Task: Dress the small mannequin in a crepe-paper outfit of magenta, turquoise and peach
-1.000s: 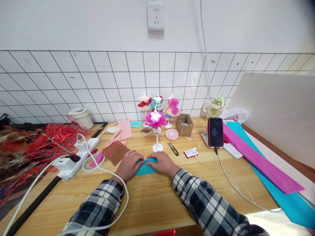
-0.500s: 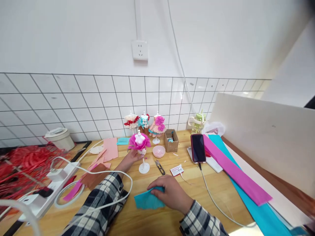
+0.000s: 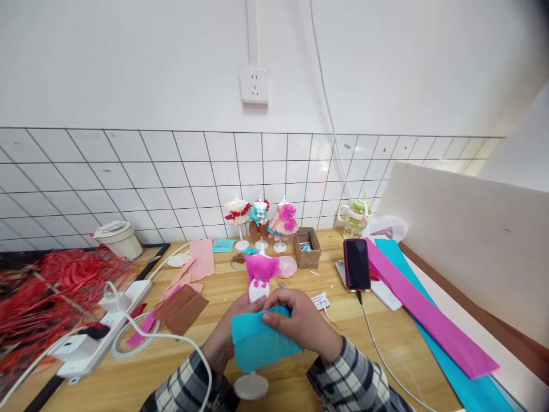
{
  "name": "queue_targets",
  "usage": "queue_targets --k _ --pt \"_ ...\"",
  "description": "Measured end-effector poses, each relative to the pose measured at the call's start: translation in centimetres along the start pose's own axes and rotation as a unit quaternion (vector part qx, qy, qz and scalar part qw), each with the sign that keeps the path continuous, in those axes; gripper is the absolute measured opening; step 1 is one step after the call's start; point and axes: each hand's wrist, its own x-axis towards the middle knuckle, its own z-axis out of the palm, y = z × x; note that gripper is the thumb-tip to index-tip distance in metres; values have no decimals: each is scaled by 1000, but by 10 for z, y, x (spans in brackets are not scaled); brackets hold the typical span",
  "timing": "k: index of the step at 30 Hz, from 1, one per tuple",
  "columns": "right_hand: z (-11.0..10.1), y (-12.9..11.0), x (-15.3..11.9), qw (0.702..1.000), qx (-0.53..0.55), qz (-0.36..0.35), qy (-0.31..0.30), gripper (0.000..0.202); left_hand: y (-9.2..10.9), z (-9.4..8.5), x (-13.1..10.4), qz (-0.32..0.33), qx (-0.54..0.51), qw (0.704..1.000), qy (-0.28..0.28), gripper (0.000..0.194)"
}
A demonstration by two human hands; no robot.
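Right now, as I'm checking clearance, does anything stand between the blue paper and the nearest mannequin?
No loose object visibly does. The left hand is partly behind the blue paper, at the nearest mannequin; whether it separates them is hidden.

Turquoise crepe paper (image 3: 261, 342) hides most of the pole under the front mannequin (image 3: 258, 290) and part of the left hand (image 3: 227, 327). Both plaid sleeves (image 3: 355, 375) leave the bottom edge. Print on the white card (image 3: 320, 301) is too small to read.

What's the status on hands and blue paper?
Right hand pinching paper; left hand at mannequin, partly hidden. Paper in front of mannequin. White cable crosses left sleeve.
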Motion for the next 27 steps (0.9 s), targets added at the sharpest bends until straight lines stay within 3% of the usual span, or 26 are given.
queue_targets --k 4,8,11,14,19,23,27 --pt "10 5 14 998 5 20 58 14 5 13 -23 -27 -74 996 -29 18" --pt "13 9 17 991 -9 43 127 13 3 11 -33 15 -88 995 -37 7" --pt "14 11 15 986 -12 57 159 15 -4 3 -35 46 -73 996 -29 25" --pt "14 12 14 982 -14 67 174 17 -5 1 -39 34 -57 997 -45 35" --pt "16 12 13 978 -18 73 195 18 5 7 -47 -3 -46 993 -110 29" --pt "17 11 14 977 -32 69 200 17 3 10 -45 15 -48 998 -45 32" --pt "18 11 13 977 -50 63 197 15 -1 12 -41 -19 -12 999 49 41"
